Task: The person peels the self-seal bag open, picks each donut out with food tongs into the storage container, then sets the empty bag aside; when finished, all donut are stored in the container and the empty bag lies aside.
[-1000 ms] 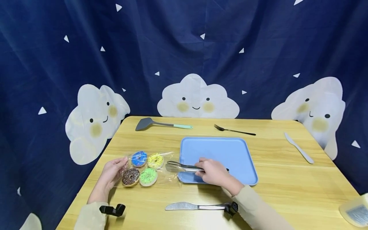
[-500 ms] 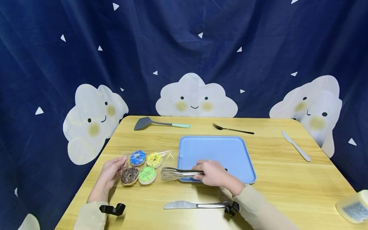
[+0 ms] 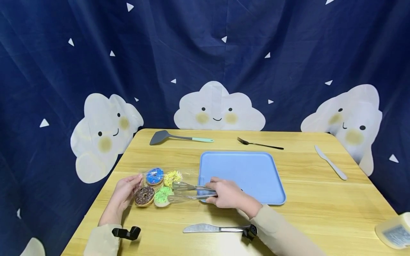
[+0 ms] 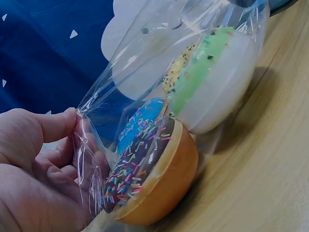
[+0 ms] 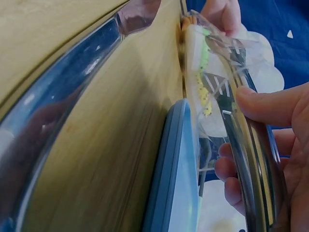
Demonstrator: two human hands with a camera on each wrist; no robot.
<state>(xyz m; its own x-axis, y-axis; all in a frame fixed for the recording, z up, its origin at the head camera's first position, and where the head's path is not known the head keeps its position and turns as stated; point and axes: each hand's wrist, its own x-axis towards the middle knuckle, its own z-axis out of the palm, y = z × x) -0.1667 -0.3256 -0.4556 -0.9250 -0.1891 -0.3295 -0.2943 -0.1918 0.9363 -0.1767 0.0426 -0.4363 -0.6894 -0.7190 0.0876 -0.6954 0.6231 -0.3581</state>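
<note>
My left hand (image 3: 124, 192) pinches the left end of a clear plastic bag (image 4: 91, 164) between thumb and fingers. Inside lie a chocolate doughnut (image 3: 145, 196), a blue doughnut (image 3: 155, 176), a yellow doughnut (image 3: 174, 177) and a green doughnut (image 3: 161, 196). With my right hand (image 3: 226, 193) I grip metal tongs (image 5: 251, 140) over the left part of a blue tray (image 3: 243, 165). The tongs' arms stand spread apart, and their slotted tips reach into the bag's right end. One tip overlaps the yellow doughnut's edge and the other is right at the green one.
A table knife (image 3: 201, 228) lies near the front edge, below the tray. Along the back are a spatula (image 3: 161, 137) and a black fork (image 3: 259, 144). A white knife (image 3: 330, 162) lies at the right, with a white container (image 3: 394, 231) at the front right corner.
My right hand has moved a little left with the tongs. Their arms, close together half a second ago, have spread, and the tips have come up to the doughnuts. My left hand stays put.
</note>
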